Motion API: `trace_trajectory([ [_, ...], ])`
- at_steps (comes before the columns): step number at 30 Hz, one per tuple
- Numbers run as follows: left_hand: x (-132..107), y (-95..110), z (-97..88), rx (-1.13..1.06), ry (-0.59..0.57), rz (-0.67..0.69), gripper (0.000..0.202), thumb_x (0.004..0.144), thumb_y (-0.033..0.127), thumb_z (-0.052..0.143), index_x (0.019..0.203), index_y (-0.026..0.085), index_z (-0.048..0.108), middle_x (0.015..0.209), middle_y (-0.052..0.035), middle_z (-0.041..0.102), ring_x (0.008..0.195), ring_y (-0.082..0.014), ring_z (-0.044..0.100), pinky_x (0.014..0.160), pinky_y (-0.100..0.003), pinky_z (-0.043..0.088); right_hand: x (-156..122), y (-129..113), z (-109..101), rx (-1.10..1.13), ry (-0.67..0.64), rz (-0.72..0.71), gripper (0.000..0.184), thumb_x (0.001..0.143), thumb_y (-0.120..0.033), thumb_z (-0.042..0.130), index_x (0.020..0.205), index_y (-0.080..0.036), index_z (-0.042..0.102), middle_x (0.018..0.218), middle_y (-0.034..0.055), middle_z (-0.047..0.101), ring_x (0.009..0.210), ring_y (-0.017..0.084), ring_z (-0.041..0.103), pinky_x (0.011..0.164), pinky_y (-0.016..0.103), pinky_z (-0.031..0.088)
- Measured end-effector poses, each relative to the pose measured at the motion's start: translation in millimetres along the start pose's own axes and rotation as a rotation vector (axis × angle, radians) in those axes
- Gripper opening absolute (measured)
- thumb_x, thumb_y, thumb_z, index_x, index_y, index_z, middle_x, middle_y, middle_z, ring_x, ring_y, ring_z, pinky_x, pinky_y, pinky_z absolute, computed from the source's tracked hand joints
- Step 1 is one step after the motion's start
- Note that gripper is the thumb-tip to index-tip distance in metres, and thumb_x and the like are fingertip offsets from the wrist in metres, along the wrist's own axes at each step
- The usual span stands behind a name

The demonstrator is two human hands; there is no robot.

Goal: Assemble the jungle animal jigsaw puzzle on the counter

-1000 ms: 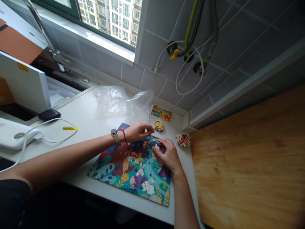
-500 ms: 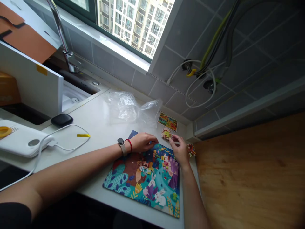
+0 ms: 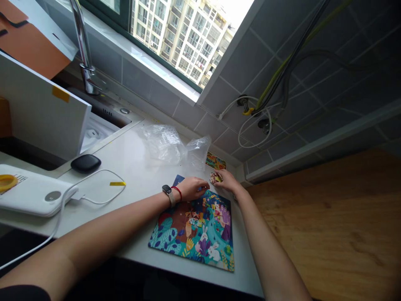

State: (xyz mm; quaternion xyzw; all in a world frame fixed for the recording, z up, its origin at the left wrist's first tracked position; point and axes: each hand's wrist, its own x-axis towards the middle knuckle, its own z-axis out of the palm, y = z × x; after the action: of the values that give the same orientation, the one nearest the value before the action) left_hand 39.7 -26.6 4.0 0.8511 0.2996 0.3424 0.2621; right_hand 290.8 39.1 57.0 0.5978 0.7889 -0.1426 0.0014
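Head view: your right fingers (image 3: 224, 176) touched the jigsaw pieces (image 3: 215, 178), grip unclear.
Your left fingers (image 3: 201, 186), loosely curled, rested on the puzzle board (image 3: 191, 225); the pieces sat just beyond it on the desk (image 3: 134, 167), within easy reach.

Residential kitchen in an apartment block. A chrome faucet (image 3: 84, 50) and sink (image 3: 97, 136) adjoin a white countertop (image 3: 131, 154), beside a grey tiled wall (image 3: 163, 100) and a window (image 3: 166, 42) facing residential towers (image 3: 181, 37).
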Motion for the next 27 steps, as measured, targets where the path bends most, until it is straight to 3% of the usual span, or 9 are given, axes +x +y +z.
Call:
trace_trajectory([
  [6,1,0,-0.8,-0.023,0.029,-0.029,0.021,0.096,0.021,0.059,0.106,0.021,0.078,0.098,-0.0063,0.081,0.088,-0.0206,0.076,0.080,-0.026,0.054,-18,8,-12,-0.029,0.065,0.089,0.076,0.068,-0.030,0.092,0.139,-0.019,0.066,0.128,0.0153,0.065,0.120,0.031,0.066,0.107,0.042,0.049],
  [11,1,0,0.0,-0.038,0.039,-0.046,0.021,0.097,0.023,0.059,0.107,0.021,0.078,0.098,-0.0068,0.081,0.088,-0.0220,0.076,0.080,-0.028,0.055,-19,7,-13,-0.014,0.041,0.098,0.070,0.062,-0.024,0.096,0.126,-0.021,0.069,0.128,0.0113,0.069,0.115,0.027,0.068,0.101,0.039,0.052],
  [15,1,-1,1.1,-0.046,0.044,-0.050,0.021,0.096,0.022,0.060,0.107,0.021,0.078,0.099,-0.0064,0.081,0.089,-0.0223,0.076,0.081,-0.028,0.055,-15,0,-8,-0.007,0.012,0.108,0.063,0.062,-0.019,0.095,0.119,-0.023,0.070,0.115,0.0069,0.075,0.103,0.024,0.072,0.093,0.034,0.054],
  [20,2,-1,0.1,-0.050,0.055,-0.059,0.022,0.096,0.022,0.058,0.105,0.021,0.078,0.098,-0.0063,0.081,0.088,-0.0216,0.076,0.081,-0.028,0.055,-14,-5,-7,-0.016,0.019,0.108,0.061,0.061,-0.018,0.094,0.118,-0.021,0.072,0.113,0.0079,0.077,0.103,0.024,0.073,0.092,0.033,0.055],
  [27,1,-1,-1.4,-0.057,0.049,-0.064,0.022,0.095,0.023,0.059,0.106,0.022,0.078,0.097,-0.0053,0.081,0.088,-0.0209,0.075,0.080,-0.027,0.055,-26,8,-35,-0.031,0.079,0.109,0.068,0.065,-0.030,0.095,0.128,-0.021,0.072,0.121,0.0114,0.075,0.103,0.026,0.072,0.093,0.038,0.056],
])
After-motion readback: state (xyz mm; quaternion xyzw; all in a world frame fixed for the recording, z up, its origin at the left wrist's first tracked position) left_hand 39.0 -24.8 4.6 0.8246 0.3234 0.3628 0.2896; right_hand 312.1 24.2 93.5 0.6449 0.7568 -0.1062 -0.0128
